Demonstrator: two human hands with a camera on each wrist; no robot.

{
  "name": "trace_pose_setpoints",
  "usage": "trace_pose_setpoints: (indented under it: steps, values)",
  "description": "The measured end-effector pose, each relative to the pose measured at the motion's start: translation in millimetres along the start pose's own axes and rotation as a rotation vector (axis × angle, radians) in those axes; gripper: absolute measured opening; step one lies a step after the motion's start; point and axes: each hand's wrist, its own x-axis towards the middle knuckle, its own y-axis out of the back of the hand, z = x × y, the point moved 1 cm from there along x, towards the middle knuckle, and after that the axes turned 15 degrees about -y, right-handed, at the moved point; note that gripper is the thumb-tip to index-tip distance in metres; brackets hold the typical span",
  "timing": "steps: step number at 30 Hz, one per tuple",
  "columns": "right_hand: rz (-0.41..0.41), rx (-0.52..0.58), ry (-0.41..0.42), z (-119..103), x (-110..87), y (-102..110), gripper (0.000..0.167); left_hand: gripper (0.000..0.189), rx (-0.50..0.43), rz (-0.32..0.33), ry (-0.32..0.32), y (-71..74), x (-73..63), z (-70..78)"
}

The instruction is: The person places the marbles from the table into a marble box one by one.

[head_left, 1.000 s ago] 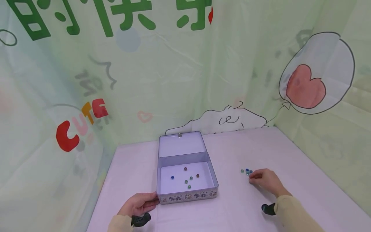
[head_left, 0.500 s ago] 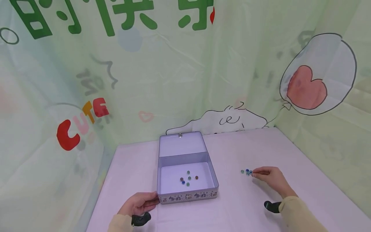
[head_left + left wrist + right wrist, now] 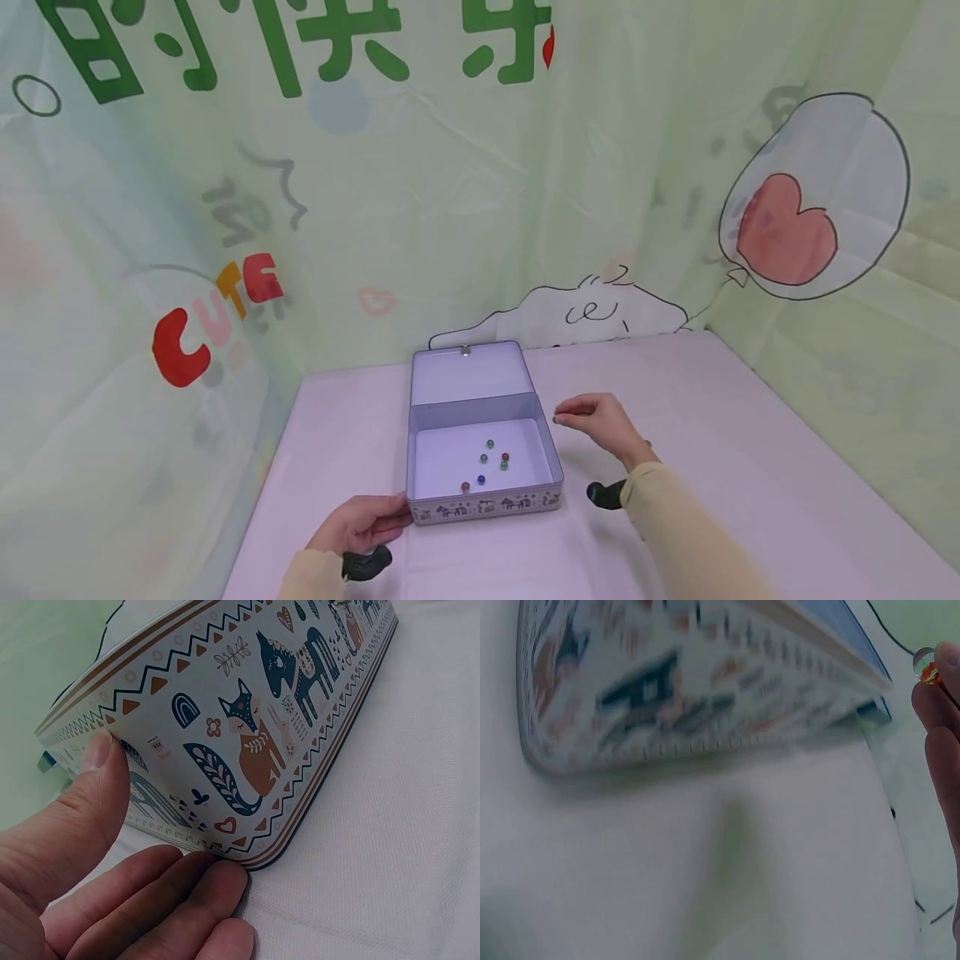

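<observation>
A tin box (image 3: pixel 487 506) stands with its lid (image 3: pixel 474 372) tipped back, its outside printed with foxes and horses. Several glass marbles (image 3: pixel 482 480) lie scattered on its floor. My left hand (image 3: pixel 367 521) holds the box's near left corner. In the left wrist view its thumb (image 3: pixel 97 757) lies against the side wall and the fingers (image 3: pixel 217 889) meet the bottom edge at the corner. Just outside the box's right rim, my right hand (image 3: pixel 603 425) pinches a clear marble with an orange swirl (image 3: pixel 928 666), raised over the table.
The box rests on a table with a pale cloth (image 3: pixel 337 433). Printed curtains (image 3: pixel 450 208) hang around the back and sides. Beyond my right wrist a small marble (image 3: pixel 648 444) peeks out; the arm hides the spot around it.
My right hand has left the marble group on the right and moved left to the box's rim, carrying a marble. Marbles inside the box have rolled. The left hand has kept its place.
</observation>
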Motion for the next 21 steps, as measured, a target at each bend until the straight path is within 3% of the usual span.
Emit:
trace_pose_setpoints:
  steps: [5, 9, 15, 21]
  values:
    - [-0.044, 0.028, 0.024, -25, 7.7, -39, 0.018, 0.029, -0.011, -0.012, 0.009, 0.8, 2.1, -4.7]
    - [-0.069, 0.046, 0.055, -36, 11.6, -57, 0.015, 0.031, -0.005, 0.008, 0.012, 1.5, 3.0, -5.2]
    - [-0.071, 0.047, 0.062, -47, 10.0, -63, 0.016, 0.034, 0.001, 0.014, 0.003, 2.1, 4.1, -3.2]
    - [-0.066, 0.033, 0.016, -49, 6.8, -61, 0.013, 0.033, -0.009, 0.017, 0.008, 3.8, 7.5, -5.8]
